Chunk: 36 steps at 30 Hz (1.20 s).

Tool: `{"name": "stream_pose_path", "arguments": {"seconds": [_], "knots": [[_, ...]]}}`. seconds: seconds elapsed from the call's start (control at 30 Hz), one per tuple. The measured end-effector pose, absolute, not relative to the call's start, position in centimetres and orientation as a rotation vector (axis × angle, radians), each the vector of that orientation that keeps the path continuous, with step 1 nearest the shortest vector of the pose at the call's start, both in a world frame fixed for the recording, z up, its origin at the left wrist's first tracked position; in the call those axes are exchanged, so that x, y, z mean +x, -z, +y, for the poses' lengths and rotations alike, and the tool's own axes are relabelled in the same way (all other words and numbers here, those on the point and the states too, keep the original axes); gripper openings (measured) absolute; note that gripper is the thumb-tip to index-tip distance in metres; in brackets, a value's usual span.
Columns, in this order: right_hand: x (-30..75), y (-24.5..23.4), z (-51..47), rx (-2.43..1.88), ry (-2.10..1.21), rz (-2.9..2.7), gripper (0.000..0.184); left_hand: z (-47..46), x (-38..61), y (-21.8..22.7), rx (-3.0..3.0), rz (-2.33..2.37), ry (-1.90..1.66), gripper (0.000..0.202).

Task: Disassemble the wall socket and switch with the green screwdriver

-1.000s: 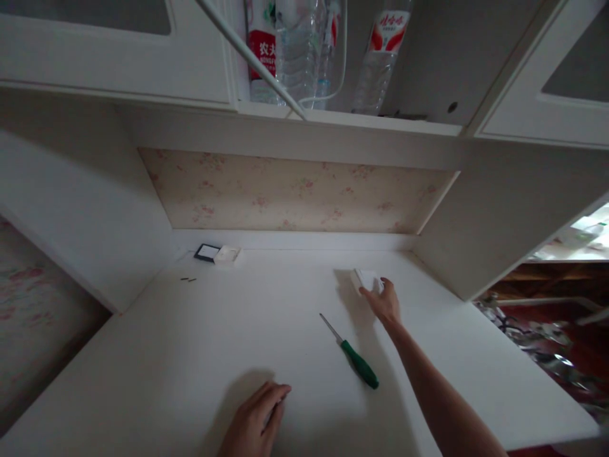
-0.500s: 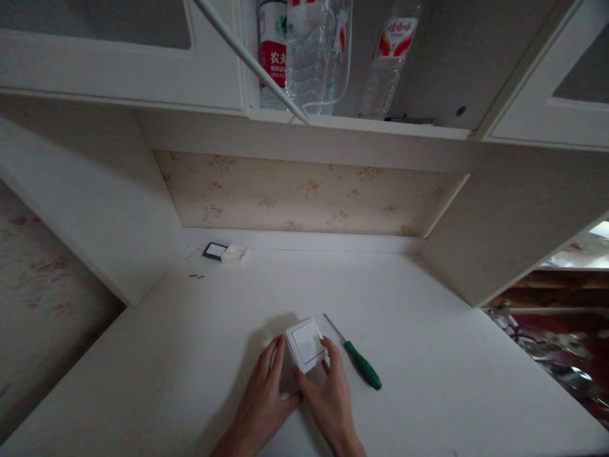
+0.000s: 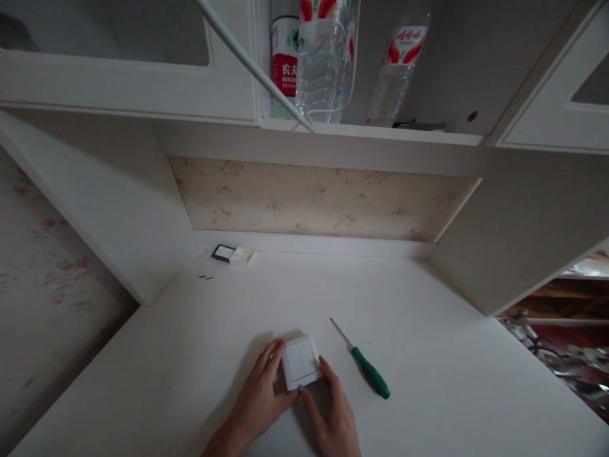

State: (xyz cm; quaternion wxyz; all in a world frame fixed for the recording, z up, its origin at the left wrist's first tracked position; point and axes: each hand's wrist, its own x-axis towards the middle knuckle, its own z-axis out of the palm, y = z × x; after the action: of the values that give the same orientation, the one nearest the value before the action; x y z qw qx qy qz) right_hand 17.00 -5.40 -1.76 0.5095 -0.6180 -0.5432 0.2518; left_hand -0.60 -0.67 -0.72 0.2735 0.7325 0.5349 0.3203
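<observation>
A square white wall switch [image 3: 301, 362] is held between my two hands, just above or on the white tabletop; I cannot tell which. Its front, with a large rocker plate, faces up. My left hand [image 3: 259, 393] grips the left edge, fingertips at the upper left corner and thumb near the lower edge. My right hand [image 3: 332, 406] has its index finger on the right edge and its thumb at the lower edge. Right of the switch lies a screwdriver [image 3: 368, 368] with a green handle, its thin shaft pointing up and left. The underside of the switch is hidden.
At the back left lie a small open box [image 3: 242, 255], a dark-framed piece [image 3: 222, 252] and two small dark screws [image 3: 205, 277]. Overhead, a shelf holds plastic bottles [image 3: 321, 70], with a white cable [image 3: 257, 70] hanging in front. Side panels [image 3: 504, 235] flank the white tabletop [image 3: 404, 298].
The switch has turned slightly and moved a little lower between my hands. My right fingers have shifted from its face to its right edge. The whole view has moved slightly.
</observation>
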Motion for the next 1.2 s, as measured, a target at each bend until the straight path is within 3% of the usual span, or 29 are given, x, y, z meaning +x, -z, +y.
{"name": "stream_pose_path", "arguments": {"seconds": [0.5, 0.63, 0.77, 0.9, 1.03, 1.2], "knots": [[18.7, 3.5, -4.5, -1.309, -0.874, -1.244, 0.042, 0.2, 0.4, -1.2, 1.969, 1.422, -0.859, 0.087], [17.9, 2.3, -4.7, -1.371, -0.89, -1.196, 0.047, 2.2, -1.1, -1.5, 1.943, 1.459, -0.958, 0.073], [18.0, 1.0, -4.6, -1.388, -0.738, -1.337, 0.031, 7.2, -4.6, -1.3, 1.951, 1.595, -1.037, 0.06], [18.2, 0.7, -4.5, -1.423, -0.649, -1.428, 0.016, 13.6, -8.2, -1.1, 2.118, 1.85, -0.835, 0.058], [18.0, 1.3, -4.6, -1.461, -0.679, -1.452, 0.014, 19.0, -9.9, -1.4, 2.244, 1.969, -0.496, 0.055], [18.3, 1.8, -4.5, -1.46, -0.722, -1.434, 0.017, 24.6, -9.4, -1.8, 2.299, 1.929, -0.313, 0.037]]}}
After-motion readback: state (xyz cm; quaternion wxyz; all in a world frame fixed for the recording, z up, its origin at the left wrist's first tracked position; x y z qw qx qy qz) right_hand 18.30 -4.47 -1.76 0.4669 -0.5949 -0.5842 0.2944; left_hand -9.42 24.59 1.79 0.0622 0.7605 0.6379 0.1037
